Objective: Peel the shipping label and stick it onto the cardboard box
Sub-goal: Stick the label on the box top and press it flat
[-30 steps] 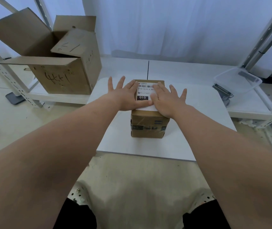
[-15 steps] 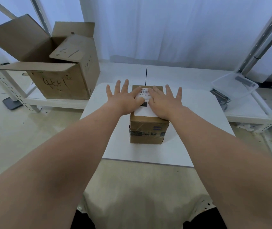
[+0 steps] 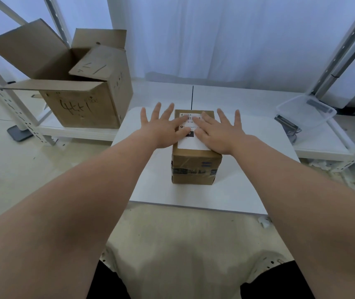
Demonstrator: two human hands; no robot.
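Since 1 s ago both hands have slid further up the box top, toward its far edge; the label's near white part, covered before, now shows, while the black "010" block is mostly hidden between the thumbs.

Shipping label [image 3: 193,142] lies flat on top of the small cardboard box [image 3: 196,167], barcode end at the far side, plain white end toward the person. Box is taped round its front w/ clear and dark tape, stands upright about mid of the white board [image 3: 247,190].

Left hand [image 3: 163,131]: flat, palm down, fingers spread, index & thumb on the label's left part, other fingers reaching past the box's left edge over the board. Right hand [image 3: 217,134]: same, flat & spread, index & thumb on the label's right part, palm over the box's right edge. Neither pinches anything. The two index fingers nearly meet over the barcode.

Further out: big open carton [image 3: 81,106] w/ "4t+1" scrawled on its front, back left on a low white shelf [image 3: 237,98]. Clear plastic tub [image 3: 306,113] at right on the same shelf. White curtain [image 3: 215,35] behind, metal rack posts either side.
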